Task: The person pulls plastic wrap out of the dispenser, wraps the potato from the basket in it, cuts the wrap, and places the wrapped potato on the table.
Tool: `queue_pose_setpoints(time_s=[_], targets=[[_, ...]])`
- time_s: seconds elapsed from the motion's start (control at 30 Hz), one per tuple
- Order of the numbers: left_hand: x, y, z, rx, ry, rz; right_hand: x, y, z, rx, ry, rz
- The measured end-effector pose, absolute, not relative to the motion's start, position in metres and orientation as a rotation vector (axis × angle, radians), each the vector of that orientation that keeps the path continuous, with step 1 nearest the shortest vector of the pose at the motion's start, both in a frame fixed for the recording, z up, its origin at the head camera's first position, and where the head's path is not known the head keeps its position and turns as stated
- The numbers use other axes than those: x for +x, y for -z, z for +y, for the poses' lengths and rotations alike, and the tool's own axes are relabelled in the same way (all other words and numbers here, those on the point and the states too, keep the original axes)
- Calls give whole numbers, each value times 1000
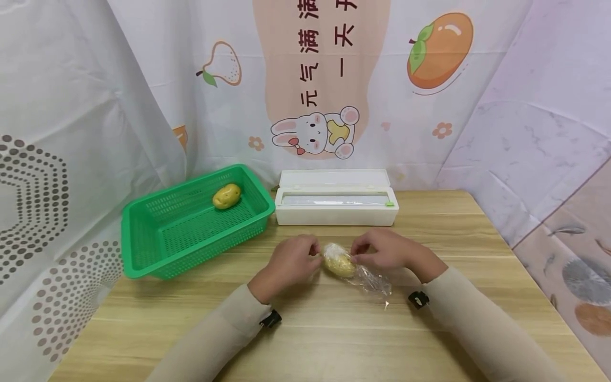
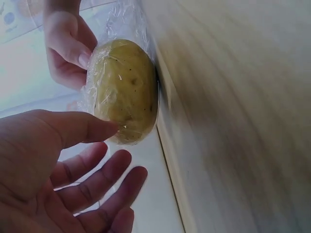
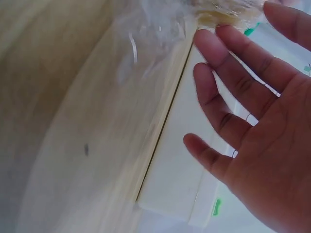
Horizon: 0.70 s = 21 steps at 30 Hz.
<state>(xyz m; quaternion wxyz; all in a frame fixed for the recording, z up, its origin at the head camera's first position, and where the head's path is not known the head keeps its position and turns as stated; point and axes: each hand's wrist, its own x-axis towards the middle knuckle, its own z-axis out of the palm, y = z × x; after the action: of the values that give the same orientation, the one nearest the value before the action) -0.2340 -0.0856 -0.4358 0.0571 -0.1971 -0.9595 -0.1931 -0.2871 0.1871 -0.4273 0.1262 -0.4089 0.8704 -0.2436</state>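
Observation:
A yellow potato (image 1: pixel 339 265) in clear plastic wrap (image 2: pixel 127 22) is at the middle of the wooden table, between both hands. My left hand (image 1: pixel 297 260) is at its left end; the thumb touches the wrapped potato (image 2: pixel 127 92), while the other fingers stay loosely bent and apart from it. At the other side, my right hand (image 1: pixel 385 249) pinches the wrap against the potato with thumb and index finger. Its remaining fingers spread outward in the right wrist view. A loose, crumpled tail of wrap (image 1: pixel 374 281) trails toward the right sleeve.
Behind the hands stands a white plastic-wrap dispenser (image 1: pixel 336 215) with its lid raised and a small green slider (image 1: pixel 389 203). To the left, a green basket (image 1: pixel 191 260) holds one unwrapped potato (image 1: pixel 226 196). Printed curtains (image 1: pixel 229 116) hang around the table (image 1: pixel 315 339).

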Motion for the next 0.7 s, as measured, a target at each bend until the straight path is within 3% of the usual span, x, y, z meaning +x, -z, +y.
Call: queue_pose_setpoints(time_s=[0.7], targets=[[-261, 439, -82, -684, 1144, -2922, -260, 430, 185, -1187, 798, 2552]])
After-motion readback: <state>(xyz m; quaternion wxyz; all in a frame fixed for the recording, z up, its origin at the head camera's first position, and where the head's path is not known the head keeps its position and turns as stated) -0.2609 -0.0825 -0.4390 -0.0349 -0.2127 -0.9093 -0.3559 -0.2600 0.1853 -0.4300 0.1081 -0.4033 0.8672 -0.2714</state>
